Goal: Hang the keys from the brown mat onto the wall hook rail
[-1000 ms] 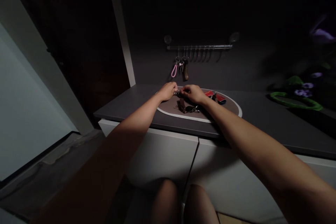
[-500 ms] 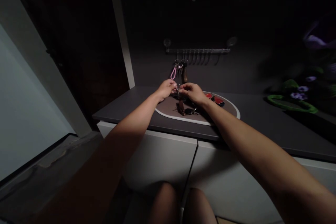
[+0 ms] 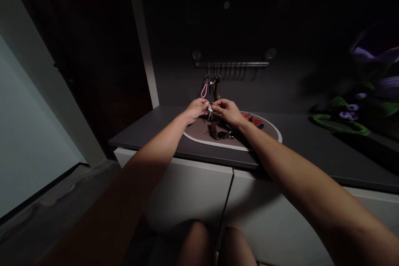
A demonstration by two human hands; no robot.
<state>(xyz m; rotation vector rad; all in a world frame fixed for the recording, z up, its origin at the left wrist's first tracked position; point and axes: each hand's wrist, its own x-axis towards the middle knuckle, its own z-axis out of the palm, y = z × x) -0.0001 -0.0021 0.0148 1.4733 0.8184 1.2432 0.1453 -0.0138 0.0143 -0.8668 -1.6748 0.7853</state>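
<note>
Between my two hands is a small bunch of keys (image 3: 210, 112), silvery and hanging down over the mat. My left hand (image 3: 196, 109) pinches it from the left with thumb and fingers. From the other side, my right hand (image 3: 227, 110) grips its top edge, fingertips close together. Beneath them lies a brown oval mat (image 3: 202, 136) with a pale rim. On it, just below my hands, sit a dark brown key fob (image 3: 213, 129) and a metal ring (image 3: 230, 134). Red-and-black items (image 3: 257, 121) lie right of my right wrist, partly hidden by it.
A clear rail (image 3: 232, 64) with several hooks is fixed to the wall behind. Keys with a pink loop strap (image 3: 204, 89) hang at its left end. Purple flowers with a green stem loop (image 3: 341, 124) stand at the right of the dark countertop (image 3: 140, 126). White cabinet doors (image 3: 193, 187) are below.
The keys between my hands have turned, so a pale flat piece now shows at my fingertips. Both hands stay close together above the mat. The view has shifted slightly.
</note>
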